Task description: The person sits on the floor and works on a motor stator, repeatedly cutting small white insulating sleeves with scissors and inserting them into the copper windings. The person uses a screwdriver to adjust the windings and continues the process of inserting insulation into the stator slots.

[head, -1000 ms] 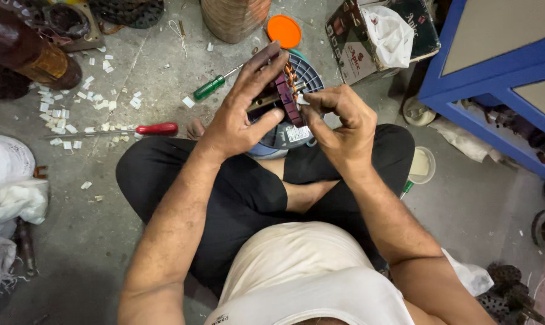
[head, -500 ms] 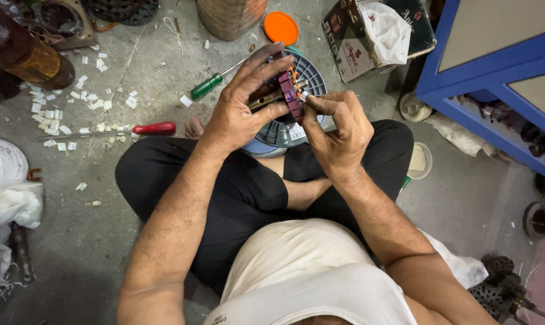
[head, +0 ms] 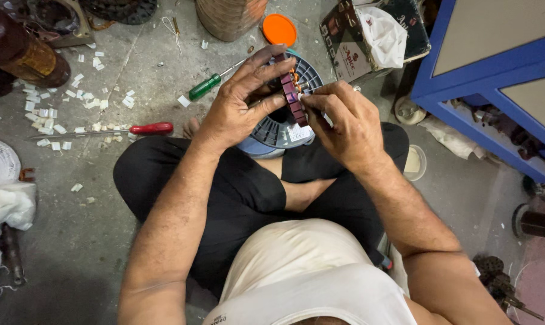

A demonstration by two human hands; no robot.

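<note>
I sit cross-legged on a concrete floor. My left hand (head: 239, 99) grips a maroon ring-shaped motor core (head: 291, 99) with copper windings, held upright on edge above my lap. My right hand (head: 344, 123) pinches a small white slip at the core's rim, thumb and forefinger closed on it. Beneath both hands lies a grey plastic spool (head: 278, 129), resting against my knee.
A green-handled screwdriver (head: 205, 86) and a red-handled screwdriver (head: 146, 129) lie on the floor at left among scattered white scraps. An orange lid (head: 279, 29), a cardboard box (head: 371, 36) and a blue metal cabinet (head: 495, 66) stand ahead and right. White bags (head: 4, 186) sit at the left.
The hands stay on the core in much the same grip; the right fingers have shifted slightly along its rim. The view has tilted a little.
</note>
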